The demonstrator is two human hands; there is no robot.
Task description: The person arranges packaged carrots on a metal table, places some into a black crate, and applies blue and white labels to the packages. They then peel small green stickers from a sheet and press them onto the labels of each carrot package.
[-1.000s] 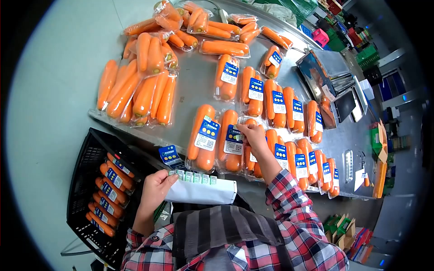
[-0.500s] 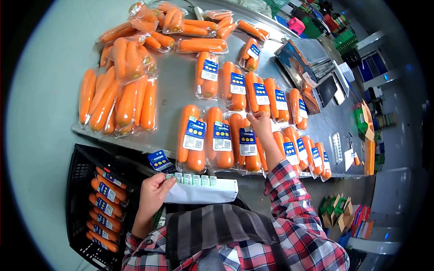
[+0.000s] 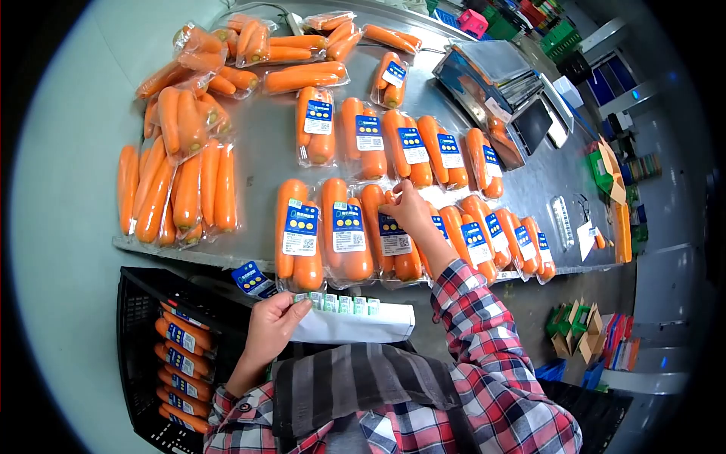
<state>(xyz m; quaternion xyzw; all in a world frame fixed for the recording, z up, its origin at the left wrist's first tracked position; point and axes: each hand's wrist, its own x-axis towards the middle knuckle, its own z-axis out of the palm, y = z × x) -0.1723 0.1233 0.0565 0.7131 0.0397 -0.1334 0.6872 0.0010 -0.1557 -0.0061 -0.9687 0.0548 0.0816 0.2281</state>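
Observation:
My left hand pinches the left end of a white sheet with a row of small green-and-white stickers along its upper edge. Over the table, my right hand has its fingertips at the top of the blue label on a bagged carrot pack, third from the left in the front row. Its fingers are drawn together, and whatever lies under them is hidden. Two packs to the left, a carrot pack and another carrot pack, each carry a small green sticker above the blue label.
More labelled carrot packs stand in rows on the metal table. Unlabelled bagged carrots are piled at the left. A black crate of labelled packs sits lower left. A machine with a screen occupies the right back.
The view has shifted, so the table's contents sit differently in frame. My right hand has moved left relative to the packs, onto the third pack's label. My left hand keeps hold of the sheet.

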